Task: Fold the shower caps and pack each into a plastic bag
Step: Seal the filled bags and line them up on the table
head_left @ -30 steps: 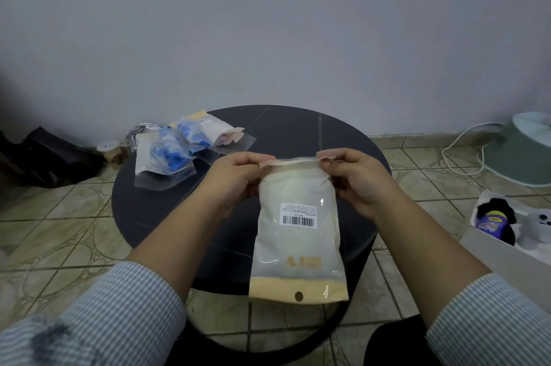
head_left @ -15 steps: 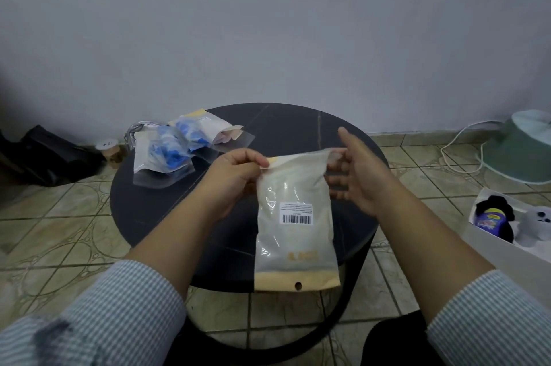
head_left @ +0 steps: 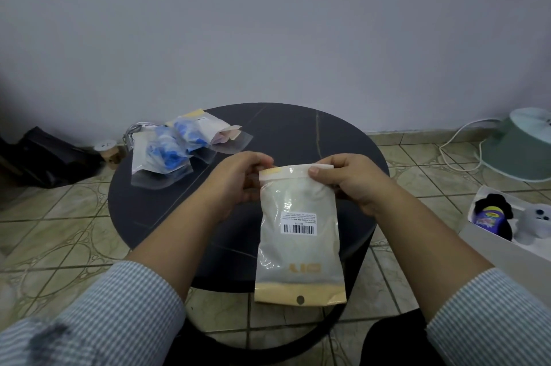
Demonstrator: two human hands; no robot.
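A frosted plastic bag (head_left: pixel 298 249) with a barcode label and a tan strip at its bottom hangs upright above the near edge of the round black table (head_left: pixel 298 133). A pale shower cap shows faintly inside it. My left hand (head_left: pixel 238 183) pinches the bag's top left corner. My right hand (head_left: pixel 348 180) pinches the folded tan flap at the top right. Packed bags with blue shower caps (head_left: pixel 167 154) lie in a pile at the table's far left.
A white box (head_left: pixel 504 252) holding a dark bottle and a white plush stands on the floor at right. A green upturned basin (head_left: pixel 521 145) and a white cord lie at far right. A dark bag (head_left: pixel 47 157) sits by the wall at left.
My right hand, open and off the bag half a second ago, has come back onto the top flap. The flap is now folded over.
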